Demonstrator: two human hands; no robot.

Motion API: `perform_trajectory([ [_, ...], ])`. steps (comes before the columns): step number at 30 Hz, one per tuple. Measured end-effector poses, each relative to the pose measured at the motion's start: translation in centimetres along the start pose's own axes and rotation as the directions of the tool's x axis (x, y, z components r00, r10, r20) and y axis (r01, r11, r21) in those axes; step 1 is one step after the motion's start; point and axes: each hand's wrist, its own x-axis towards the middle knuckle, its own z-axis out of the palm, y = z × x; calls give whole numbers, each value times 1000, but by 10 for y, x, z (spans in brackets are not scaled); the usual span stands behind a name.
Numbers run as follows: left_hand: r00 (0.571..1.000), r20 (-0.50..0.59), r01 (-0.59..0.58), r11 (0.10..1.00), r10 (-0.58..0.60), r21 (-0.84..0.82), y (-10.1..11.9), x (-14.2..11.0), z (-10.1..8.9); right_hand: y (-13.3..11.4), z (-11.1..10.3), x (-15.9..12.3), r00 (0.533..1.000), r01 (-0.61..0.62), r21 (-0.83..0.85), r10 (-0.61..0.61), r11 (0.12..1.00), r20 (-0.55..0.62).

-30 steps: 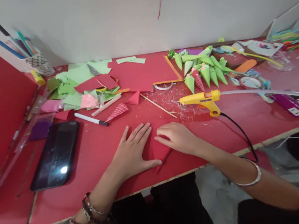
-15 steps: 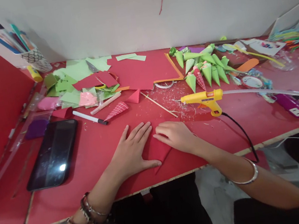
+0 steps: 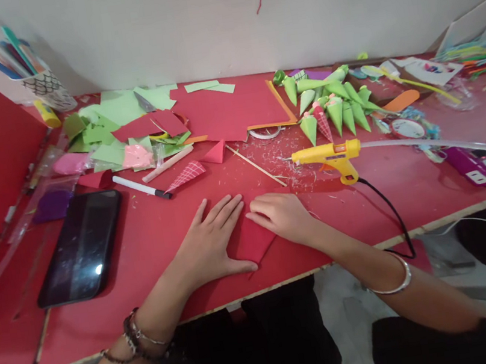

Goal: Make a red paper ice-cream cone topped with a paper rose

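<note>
Paper (image 3: 254, 240), red and folded, lies on the smooth red table (image 3: 151, 238) under the left hand (image 3: 209, 245), spread flat, and the right hand (image 3: 282, 218), fingers curled; any pinch is unclear. The yellow plastic glue gun (image 3: 335, 157) has an unreadable label. Both hands keep their earlier pose.
</note>
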Motion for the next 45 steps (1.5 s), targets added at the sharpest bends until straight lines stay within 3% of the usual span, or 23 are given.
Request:
perform_trajectory([
  [21, 999, 32, -24, 1000, 24, -2, 4, -10, -3, -1, 1, 0, 1000, -2, -45, 1, 999, -27],
  [45, 997, -74, 21, 1000, -22, -13, 13, -14, 0, 0, 2, 1, 999, 9, -77, -13, 997, -48],
])
